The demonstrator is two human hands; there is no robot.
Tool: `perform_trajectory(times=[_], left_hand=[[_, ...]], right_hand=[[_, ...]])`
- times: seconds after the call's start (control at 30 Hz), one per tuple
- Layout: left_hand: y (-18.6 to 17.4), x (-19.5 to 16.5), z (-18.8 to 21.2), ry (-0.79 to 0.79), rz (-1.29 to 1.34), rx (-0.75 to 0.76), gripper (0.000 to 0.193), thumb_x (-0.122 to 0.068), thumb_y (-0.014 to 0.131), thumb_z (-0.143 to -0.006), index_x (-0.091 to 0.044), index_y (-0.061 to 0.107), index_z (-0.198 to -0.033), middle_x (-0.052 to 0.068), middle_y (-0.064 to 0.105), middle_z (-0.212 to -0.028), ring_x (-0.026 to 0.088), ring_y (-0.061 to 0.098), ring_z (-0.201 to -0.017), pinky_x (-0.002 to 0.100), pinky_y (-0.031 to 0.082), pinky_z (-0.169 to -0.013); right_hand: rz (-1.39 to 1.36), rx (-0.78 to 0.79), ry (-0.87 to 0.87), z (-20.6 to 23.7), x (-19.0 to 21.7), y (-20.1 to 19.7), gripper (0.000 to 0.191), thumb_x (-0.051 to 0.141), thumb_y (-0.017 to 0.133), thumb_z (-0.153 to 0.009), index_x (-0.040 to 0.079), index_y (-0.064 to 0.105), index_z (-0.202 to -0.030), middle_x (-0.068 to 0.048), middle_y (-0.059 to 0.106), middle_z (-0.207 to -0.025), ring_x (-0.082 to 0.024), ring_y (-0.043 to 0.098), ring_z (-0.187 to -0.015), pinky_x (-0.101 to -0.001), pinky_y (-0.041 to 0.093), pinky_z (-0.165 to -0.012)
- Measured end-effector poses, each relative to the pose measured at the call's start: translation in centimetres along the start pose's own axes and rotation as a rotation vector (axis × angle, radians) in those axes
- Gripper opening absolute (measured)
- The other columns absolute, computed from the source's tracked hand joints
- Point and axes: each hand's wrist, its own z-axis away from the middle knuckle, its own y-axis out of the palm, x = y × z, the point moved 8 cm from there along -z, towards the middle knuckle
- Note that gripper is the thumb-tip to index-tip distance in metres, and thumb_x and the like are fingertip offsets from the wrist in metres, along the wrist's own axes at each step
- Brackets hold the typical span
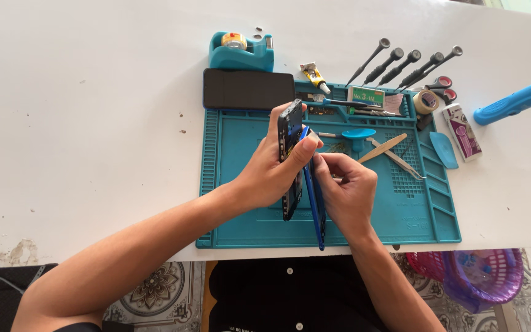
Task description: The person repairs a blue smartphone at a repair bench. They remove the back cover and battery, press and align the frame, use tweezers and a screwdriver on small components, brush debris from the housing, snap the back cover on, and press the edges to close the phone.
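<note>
Fingers (pixel 290 161) pinch slim glossy phone (pixel 289 132), blue frame (pixel 314 203).

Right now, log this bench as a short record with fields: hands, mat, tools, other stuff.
left hand: grips a dark phone body held on edge
right hand: pinches at the blue back cover parted from the body
mat: teal work mat on a white table
tools: five screwdrivers, tweezers, blue-handled tool
other: tape dispenser, dark screen panel, glue tube
</note>
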Motion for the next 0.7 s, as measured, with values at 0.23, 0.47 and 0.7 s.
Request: perform_trajectory(times=[0.23, 0.47, 0.7], left_hand=[[0.06, -0.02, -0.01, 0.001, -0.015, 0.002, 0.082, -0.058, 0.050, -0.105, -0.001, 0.020, -0.155, 0.010, 0.065, -0.109, 0.014, 0.065, -0.106, 0.031, 0.056, -0.092], [0.08, 0.01, -0.10, -0.014, -0.004, 0.006, 0.084, -0.059, 0.050, -0.104, -0.001, 0.018, -0.155, 0.010, 0.065, -0.109, 0.014, 0.065, -0.105, 0.031, 0.056, -0.090], [0.15, 0.21, -0.33, -0.026, -0.003, 0.014, 0.084, -0.059, 0.050, -0.103, -0.002, 0.019, -0.155, 0.009, 0.065, -0.108, 0.014, 0.066, -0.104, 0.031, 0.057, -0.090]], right_hand=[[0.021, -0.019, 0.002, 0.11, 0.26, -0.12, 0.019, 0.012, 0.069, -0.098, -0.004, 0.076, -0.105, -0.005, 0.075, -0.080, -0.004, 0.066, -0.067, -0.0203, 0.058, -0.057], [0.030, -0.011, -0.010, 0.07, 0.35, -0.19, 0.019, 0.011, 0.068, -0.098, -0.005, 0.076, -0.106, -0.005, 0.075, -0.080, -0.004, 0.067, -0.067, -0.0202, 0.058, -0.057], [-0.006, -0.006, 0.020, 0.04, -0.05, -0.26, 0.018, 0.010, 0.067, -0.098, -0.005, 0.076, -0.105, -0.006, 0.074, -0.081, -0.005, 0.067, -0.067, -0.0210, 0.058, -0.056]])
